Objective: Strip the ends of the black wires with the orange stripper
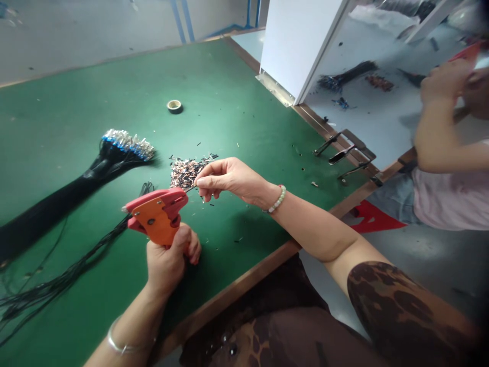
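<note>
My left hand [170, 257] is closed round the handles of a red and orange crimping tool [157, 214], held upright above the green table [229, 102]. My right hand [225, 178] pinches a thin black wire [190, 187] and holds its end at the tool's jaw. Just behind the tool lies a small pile of metal terminals [187, 171]. Loose black wires [76, 265] trail off to the left from under the tool.
A thick black wire bundle with blue, metal-tipped ends [128, 143] lies at the left. A tape roll [174, 106] sits farther back. A white panel [298, 46] divides the benches. Another person's arm [439, 127] works at the right, near metal clips [344, 153].
</note>
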`<state>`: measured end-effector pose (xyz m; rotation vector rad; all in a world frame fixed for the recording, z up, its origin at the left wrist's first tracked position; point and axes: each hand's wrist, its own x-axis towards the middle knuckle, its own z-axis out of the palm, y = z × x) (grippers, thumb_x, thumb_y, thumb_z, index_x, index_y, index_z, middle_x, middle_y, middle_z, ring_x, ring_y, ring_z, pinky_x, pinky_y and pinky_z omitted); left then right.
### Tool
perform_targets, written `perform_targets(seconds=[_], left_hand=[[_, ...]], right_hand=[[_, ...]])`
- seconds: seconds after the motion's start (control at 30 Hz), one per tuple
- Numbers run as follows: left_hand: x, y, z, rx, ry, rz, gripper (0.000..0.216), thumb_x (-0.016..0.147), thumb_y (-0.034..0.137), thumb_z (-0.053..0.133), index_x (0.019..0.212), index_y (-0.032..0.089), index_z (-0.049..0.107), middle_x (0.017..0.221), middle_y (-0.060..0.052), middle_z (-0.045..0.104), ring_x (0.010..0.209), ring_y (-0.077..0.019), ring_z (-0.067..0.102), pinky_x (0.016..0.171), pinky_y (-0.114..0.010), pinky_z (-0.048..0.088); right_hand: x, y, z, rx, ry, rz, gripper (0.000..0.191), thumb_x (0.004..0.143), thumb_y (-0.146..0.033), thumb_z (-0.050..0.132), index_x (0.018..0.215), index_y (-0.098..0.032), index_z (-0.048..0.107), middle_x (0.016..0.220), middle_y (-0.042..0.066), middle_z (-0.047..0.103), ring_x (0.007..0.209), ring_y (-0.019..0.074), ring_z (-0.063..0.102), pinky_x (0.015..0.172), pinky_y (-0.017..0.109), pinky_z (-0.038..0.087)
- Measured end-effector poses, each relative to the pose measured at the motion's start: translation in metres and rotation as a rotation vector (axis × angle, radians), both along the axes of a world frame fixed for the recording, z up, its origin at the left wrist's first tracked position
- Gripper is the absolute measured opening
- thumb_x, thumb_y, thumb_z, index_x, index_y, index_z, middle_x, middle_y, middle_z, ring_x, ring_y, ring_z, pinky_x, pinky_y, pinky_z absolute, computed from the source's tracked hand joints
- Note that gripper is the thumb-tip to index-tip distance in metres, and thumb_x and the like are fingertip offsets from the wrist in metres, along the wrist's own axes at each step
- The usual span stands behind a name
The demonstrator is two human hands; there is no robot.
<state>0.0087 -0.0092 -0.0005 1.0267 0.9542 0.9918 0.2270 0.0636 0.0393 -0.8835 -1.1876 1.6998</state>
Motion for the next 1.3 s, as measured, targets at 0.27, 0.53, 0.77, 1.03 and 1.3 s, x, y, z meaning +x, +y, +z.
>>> perform_targets(seconds=[0.27, 0.53, 0.77, 1.03, 1.3], left_hand=[[-0.001, 0.007, -0.001, -0.061, -0.062, -0.065, 0.05, 0.09, 0.068, 0.065, 0.082, 0.019, 0.065, 0.058, 0.0, 0.058, 0.046, -0.017, 0.056, 0.046, -0.032, 0.049], [-0.007, 0.014, 0.001, -0.096, -0.176, -0.148, 0.084, 0.085, 0.089, 0.05, 0.107, 0.012, 0.077, 0.078, -0.013, 0.076, 0.073, -0.0305, 0.073, 0.073, -0.048, 0.063], [-0.007, 0.013, 0.001, -0.149, -0.226, -0.14, 0.078, 0.088, 0.084, 0.051, 0.106, 0.013, 0.078, 0.084, -0.014, 0.078, 0.077, -0.0305, 0.074, 0.075, -0.048, 0.063], [-0.007, 0.014, 0.001, -0.191, -0.197, -0.103, 0.074, 0.089, 0.083, 0.052, 0.103, 0.015, 0.078, 0.085, -0.014, 0.078, 0.077, -0.0305, 0.074, 0.076, -0.05, 0.064], [-0.005, 0.014, 0.007, -0.208, -0.182, -0.136, 0.071, 0.091, 0.081, 0.049, 0.096, 0.015, 0.077, 0.08, -0.013, 0.076, 0.073, -0.0306, 0.073, 0.072, -0.05, 0.064]], right_hand=[[-0.002, 0.005, -0.004, -0.071, -0.024, -0.1, 0.013, 0.088, -0.021, 0.081, 0.081, -0.014, 0.072, 0.073, 0.002, 0.075, 0.062, 0.0091, 0.069, 0.056, 0.019, 0.05], [0.004, 0.011, -0.007, -0.06, -0.03, -0.126, 0.015, 0.087, -0.025, 0.081, 0.082, -0.014, 0.071, 0.073, 0.002, 0.075, 0.062, 0.0096, 0.07, 0.056, 0.019, 0.051], [0.009, 0.012, -0.005, -0.027, -0.04, -0.136, 0.013, 0.089, -0.022, 0.078, 0.082, -0.013, 0.07, 0.073, 0.002, 0.074, 0.062, 0.0097, 0.07, 0.057, 0.02, 0.052], [0.01, 0.011, -0.007, 0.056, -0.02, -0.108, 0.009, 0.09, -0.021, 0.077, 0.09, -0.013, 0.072, 0.077, 0.002, 0.075, 0.065, 0.0098, 0.07, 0.057, 0.02, 0.051], [0.009, 0.009, -0.002, 0.059, -0.015, -0.1, 0.006, 0.091, -0.018, 0.075, 0.091, -0.013, 0.073, 0.079, 0.002, 0.076, 0.065, 0.0092, 0.071, 0.057, 0.02, 0.051]])
